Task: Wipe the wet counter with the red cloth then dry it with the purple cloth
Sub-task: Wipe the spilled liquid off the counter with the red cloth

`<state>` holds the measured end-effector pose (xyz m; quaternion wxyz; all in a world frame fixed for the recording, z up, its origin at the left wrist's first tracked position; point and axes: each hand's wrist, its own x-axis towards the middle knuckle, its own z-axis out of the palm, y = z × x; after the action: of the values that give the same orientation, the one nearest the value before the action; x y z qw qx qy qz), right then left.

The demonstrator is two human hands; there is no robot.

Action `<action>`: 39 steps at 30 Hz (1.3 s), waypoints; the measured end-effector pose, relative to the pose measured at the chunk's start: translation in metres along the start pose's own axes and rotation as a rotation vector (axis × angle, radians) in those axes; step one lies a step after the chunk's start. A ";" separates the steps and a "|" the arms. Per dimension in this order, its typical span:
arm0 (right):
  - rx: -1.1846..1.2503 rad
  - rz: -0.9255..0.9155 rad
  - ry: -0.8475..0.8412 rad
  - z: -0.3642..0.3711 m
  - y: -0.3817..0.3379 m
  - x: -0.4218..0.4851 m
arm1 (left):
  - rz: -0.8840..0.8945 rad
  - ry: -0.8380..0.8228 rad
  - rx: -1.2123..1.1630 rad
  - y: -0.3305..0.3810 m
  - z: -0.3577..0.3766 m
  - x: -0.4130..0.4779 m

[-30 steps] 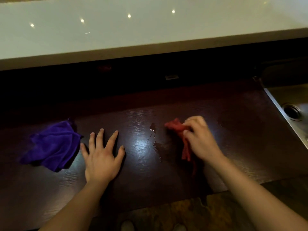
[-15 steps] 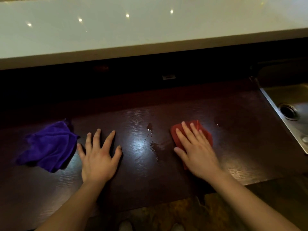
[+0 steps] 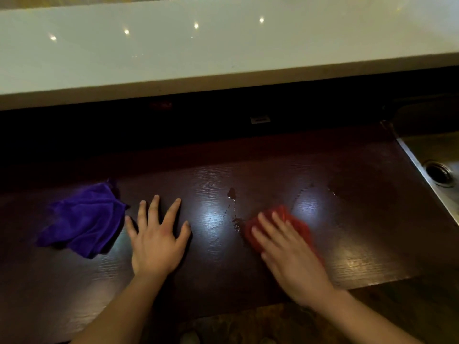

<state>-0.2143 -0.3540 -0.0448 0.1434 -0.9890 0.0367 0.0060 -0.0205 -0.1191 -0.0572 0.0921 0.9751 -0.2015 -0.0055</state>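
A pale, glossy raised ledge [image 3: 223, 53] runs across the top of the frame, with four small bright light spots reflected in a row on it. Beneath its front edge lies a band of deep shadow, where a small pale rectangular fitting [image 3: 259, 119] sits near the centre. At the right edge of the frame a steel sink [image 3: 422, 155] shows its round drain [image 3: 438, 173]. Along the bottom, right of centre, a mottled brown floor [image 3: 273, 324] shows dimly. The room is dark overall.
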 end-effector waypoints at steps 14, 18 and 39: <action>0.085 -0.204 -0.007 0.015 -0.026 -0.011 | 0.003 0.004 0.003 -0.002 0.001 0.001; 0.030 0.078 0.132 -0.005 0.020 0.028 | 0.004 0.009 0.005 -0.003 0.002 0.001; 0.079 -0.077 0.041 0.010 -0.035 0.081 | 0.004 0.003 0.013 -0.003 0.002 0.001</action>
<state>-0.1304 -0.3234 -0.0466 0.1818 -0.9831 0.0019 -0.0213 -0.0187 -0.1171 -0.0597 0.0861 0.9754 -0.2031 -0.0026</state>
